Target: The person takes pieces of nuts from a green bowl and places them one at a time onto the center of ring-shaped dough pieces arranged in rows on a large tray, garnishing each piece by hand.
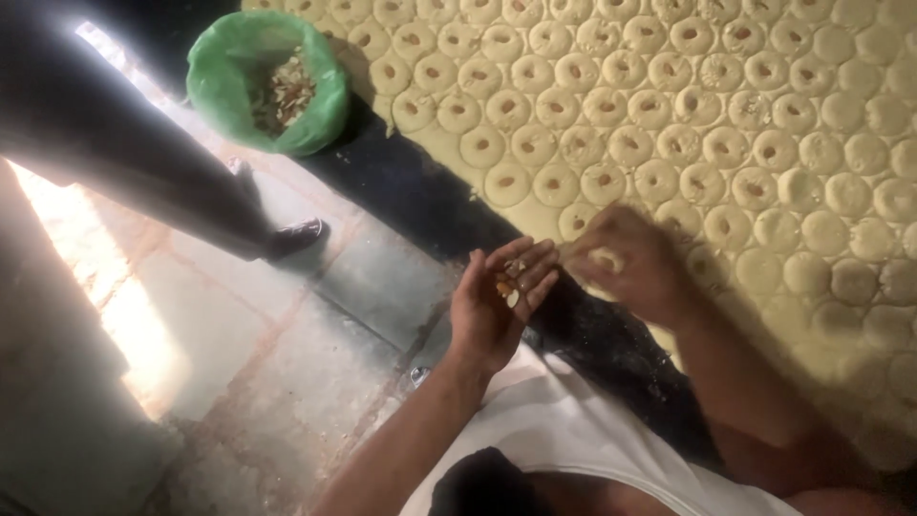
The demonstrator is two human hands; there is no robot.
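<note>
Hands observed over the near edge of a large dark slab (411, 205) covered with rows of pale round dough discs (611, 143), each pressed with a dimple at the centre; most dimples hold a bit of brownish topping.

Left hand (497, 301): palm up, fingers loosely cupped and open, hanging just off the slab's near edge above the floor. Small heap of pale nut pieces (511, 282) lies on the palm and finger bases.

Right hand (626, 263): palm down, fingertips pinched together over a disc in the nearest row, at the slab's near edge. Motion blur here; cannot tell whether anything sits between the fingertips. The two hands are close, nearly touching at the fingertips.

Discs toward the slab's right edge look plainer, with dimples less distinct.

Green plastic-lined bowl (266, 81) of chopped nuts sits at the slab's far left corner, well apart from both hands.

Beside it, on the tiled floor (239, 373), another person's dark-trousered leg (143, 162) and dark shoe (296, 234). Bright light patch falls across the floor on the left.

White cloth (564, 430) covers the worker's lap below the forearms.
</note>
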